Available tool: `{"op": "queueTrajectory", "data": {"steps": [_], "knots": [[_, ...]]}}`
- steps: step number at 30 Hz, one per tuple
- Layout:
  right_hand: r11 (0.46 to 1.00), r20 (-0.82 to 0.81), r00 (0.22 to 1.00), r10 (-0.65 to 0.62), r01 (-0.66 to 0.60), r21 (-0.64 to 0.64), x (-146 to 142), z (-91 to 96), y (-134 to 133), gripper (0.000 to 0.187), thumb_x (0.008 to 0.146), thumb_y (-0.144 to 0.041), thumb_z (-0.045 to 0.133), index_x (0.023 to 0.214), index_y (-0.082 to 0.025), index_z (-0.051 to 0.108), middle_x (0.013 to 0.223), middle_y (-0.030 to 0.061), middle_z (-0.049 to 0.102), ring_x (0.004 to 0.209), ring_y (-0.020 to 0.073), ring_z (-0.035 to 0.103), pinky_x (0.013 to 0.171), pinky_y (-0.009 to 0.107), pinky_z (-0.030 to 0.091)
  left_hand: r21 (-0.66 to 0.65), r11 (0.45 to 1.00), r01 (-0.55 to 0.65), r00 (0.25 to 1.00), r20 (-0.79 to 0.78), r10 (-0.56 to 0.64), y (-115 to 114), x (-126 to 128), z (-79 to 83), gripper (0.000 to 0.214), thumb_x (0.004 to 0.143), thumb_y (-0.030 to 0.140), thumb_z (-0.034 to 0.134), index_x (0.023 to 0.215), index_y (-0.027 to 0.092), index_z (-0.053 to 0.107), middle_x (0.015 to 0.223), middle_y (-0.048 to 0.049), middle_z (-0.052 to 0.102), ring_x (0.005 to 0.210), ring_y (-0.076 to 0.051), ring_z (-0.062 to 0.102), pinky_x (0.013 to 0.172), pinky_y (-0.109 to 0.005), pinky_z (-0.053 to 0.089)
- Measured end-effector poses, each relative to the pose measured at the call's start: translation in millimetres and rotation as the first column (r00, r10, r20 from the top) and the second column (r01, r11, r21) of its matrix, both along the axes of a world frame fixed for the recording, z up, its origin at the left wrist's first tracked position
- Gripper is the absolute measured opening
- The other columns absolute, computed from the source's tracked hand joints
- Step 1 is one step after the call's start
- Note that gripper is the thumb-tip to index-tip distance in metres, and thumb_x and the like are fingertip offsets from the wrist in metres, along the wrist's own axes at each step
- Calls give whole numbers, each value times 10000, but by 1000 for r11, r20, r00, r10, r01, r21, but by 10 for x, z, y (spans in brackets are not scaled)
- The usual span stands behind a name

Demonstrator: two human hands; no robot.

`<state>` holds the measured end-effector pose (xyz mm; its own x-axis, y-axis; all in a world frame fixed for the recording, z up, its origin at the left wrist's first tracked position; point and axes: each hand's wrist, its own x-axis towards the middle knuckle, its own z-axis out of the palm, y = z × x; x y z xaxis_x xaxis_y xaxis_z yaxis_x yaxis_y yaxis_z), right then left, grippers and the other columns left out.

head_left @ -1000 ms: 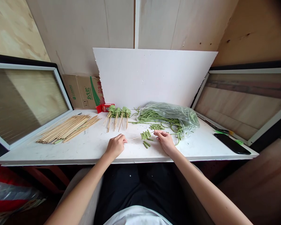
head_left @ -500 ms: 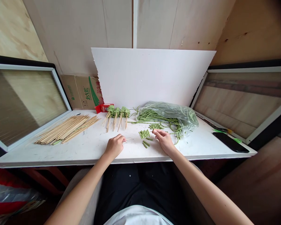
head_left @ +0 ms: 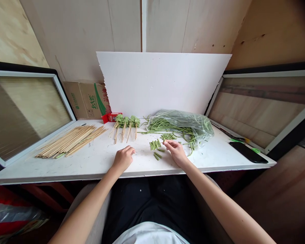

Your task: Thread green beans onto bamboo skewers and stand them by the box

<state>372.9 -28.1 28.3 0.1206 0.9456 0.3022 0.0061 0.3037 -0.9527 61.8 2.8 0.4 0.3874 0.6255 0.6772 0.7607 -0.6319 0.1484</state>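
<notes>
A bamboo skewer threaded with several cut green bean pieces (head_left: 155, 145) is held low over the white table. My left hand (head_left: 123, 158) is closed, its fingers curled around the skewer's handle end; the stick between that hand and the beans is too faint to follow. On the other side, my right hand (head_left: 176, 150) pinches the skewer's pointed end with thumb and forefinger, just beyond the beans. Loose bean pieces (head_left: 157, 156) lie on the table below. A small heap of cut pieces (head_left: 168, 136) sits just behind my right hand.
Bare bamboo skewers (head_left: 71, 140) lie piled at left. Filled bean skewers (head_left: 128, 120) are stacked behind, by a red packet (head_left: 109, 117) and cardboard box (head_left: 85, 100). Long beans in a clear plastic bag (head_left: 180, 122) lie at back right. A black phone (head_left: 247, 152) rests near the right edge.
The bean piece at my right fingertips is no longer seen there; those fingers now pinch the skewer's tip. My left hand has barely moved. The whole view has shifted slightly.
</notes>
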Motion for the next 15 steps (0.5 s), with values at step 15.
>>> {"op": "queueTrajectory", "data": {"steps": [15], "knots": [[1000, -53, 998, 16, -17, -14, -122, 19, -28, 381, 734, -556, 883, 757, -202, 743, 943, 73, 749, 954, 249, 668, 937, 379, 483, 15, 999, 51, 998, 25, -51, -10, 19, 21, 254, 850, -10, 541, 848, 203, 678, 836, -16, 735, 703, -163, 663, 611, -250, 425]]}}
